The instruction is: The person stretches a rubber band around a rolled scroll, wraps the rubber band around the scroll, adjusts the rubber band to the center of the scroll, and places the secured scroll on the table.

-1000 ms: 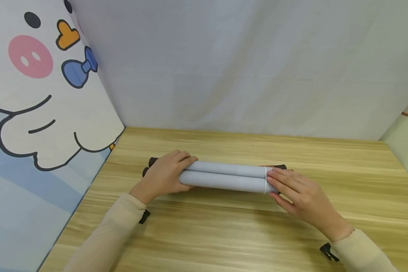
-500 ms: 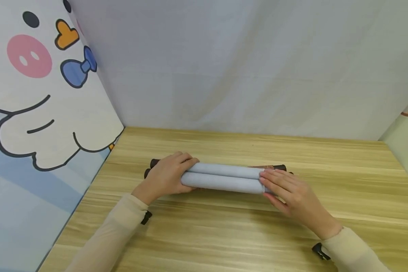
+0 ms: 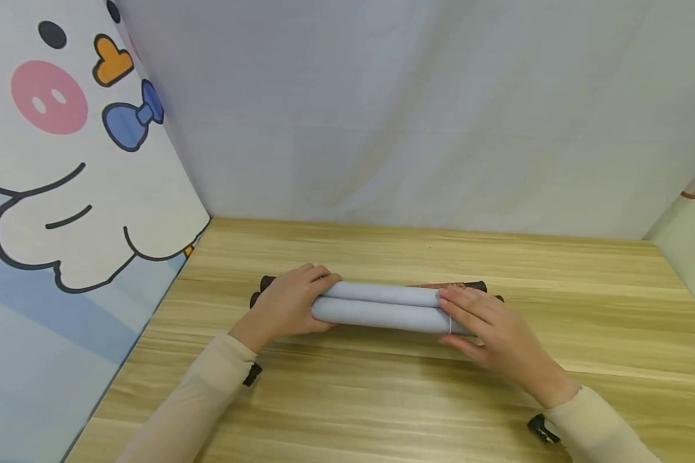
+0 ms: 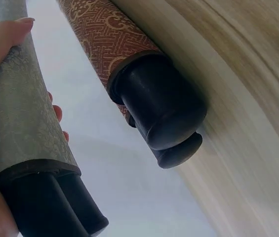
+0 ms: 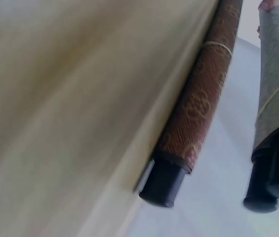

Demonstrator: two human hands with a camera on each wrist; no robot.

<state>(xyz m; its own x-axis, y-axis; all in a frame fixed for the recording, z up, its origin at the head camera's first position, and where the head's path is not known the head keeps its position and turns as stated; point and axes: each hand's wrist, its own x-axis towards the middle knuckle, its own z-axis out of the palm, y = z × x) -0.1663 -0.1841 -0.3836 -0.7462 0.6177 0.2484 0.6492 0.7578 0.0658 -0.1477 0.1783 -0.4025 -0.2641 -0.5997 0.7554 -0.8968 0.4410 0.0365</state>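
A grey-blue scroll (image 3: 376,316), rolled into two side-by-side rolls, is held raised over a second scroll. My left hand (image 3: 286,302) grips its left part, and in the left wrist view the thumb (image 4: 16,33) lies along the roll. My right hand (image 3: 500,331) holds the right end, fingers over the top and thumb by the near edge. A thin pale elastic band (image 5: 273,96) circles that end, partly covered by the fingers. Below lies the reddish-brown patterned scroll (image 5: 198,106) with black end knobs (image 4: 161,101), mostly hidden in the head view.
The scrolls are over a wood-grain table (image 3: 382,392). A pale cloth backdrop (image 3: 411,116) stands behind it, and a cartoon-printed panel (image 3: 92,251) borders the left side. Another pale band (image 5: 218,45) circles the brown scroll.
My right hand has slid left along the grey scroll, its fingers passing over the band. The grey scroll and left hand have shifted slightly right and nearer to me.
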